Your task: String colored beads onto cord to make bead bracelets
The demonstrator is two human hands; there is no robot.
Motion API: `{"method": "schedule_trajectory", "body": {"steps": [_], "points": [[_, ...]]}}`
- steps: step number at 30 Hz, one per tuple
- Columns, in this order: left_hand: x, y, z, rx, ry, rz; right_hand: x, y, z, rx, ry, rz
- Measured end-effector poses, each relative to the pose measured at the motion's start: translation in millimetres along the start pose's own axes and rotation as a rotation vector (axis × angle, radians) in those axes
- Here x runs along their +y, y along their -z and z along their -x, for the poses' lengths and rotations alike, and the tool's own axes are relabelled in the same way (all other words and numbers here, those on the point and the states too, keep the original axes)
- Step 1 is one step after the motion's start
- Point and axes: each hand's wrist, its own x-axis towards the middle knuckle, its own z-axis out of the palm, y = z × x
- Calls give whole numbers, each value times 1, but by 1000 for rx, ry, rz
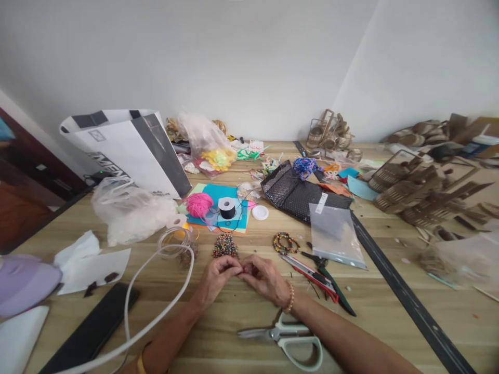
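My left hand [219, 275] and my right hand [265, 276] meet fingertip to fingertip over the table, both pinched. Whatever lies between the fingers is too small to make out. Just beyond them sits a heap of multicoloured beads [225, 245]. A finished-looking beaded bracelet [286, 242] rests to the right of the beads. Behind the heap, a spool of black cord [226, 208] stands on blue paper, with a loose strand curling from it. Pale-handled scissors [286, 336] lie below my right wrist. A red utility knife [312, 275] is right of that hand.
A white cable [183, 291] loops across the left side, near a black case [93, 327]. Pink yarn [198, 204], a plastic bag of white stuffing [132, 213] and a tall paper bag [132, 150] stand behind. At right are a clear pouch [337, 234] and brown woven baskets [409, 182].
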Motion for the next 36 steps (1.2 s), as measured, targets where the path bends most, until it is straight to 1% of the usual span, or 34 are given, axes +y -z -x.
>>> {"method": "schedule_trajectory", "body": {"steps": [4,10,15,18,24,27,31,34,36], "points": [[-1,-1,0,13,-2,14,-1,2,-1,-1,-3,-8],[-3,0,-1,31,26,27,-2,4,-2,-20,-50,-2],[-4,0,-1,7,5,26,-2,4,-2,-13,-31,7],[-7,-3,1,14,-25,-1,-1,2,-1,-10,-24,29],[-10,-10,5,29,-28,-52,1,-2,4,-57,-2,79],[-9,-12,6,40,-96,-123,0,-3,6,-71,11,103],[-6,-14,9,69,-233,-275,-1,-4,7,-102,40,167],[-2,-15,12,63,-348,-381,-1,-4,8,-119,51,201],[-1,-14,13,49,-396,-421,-1,-4,7,-123,45,205]]}}
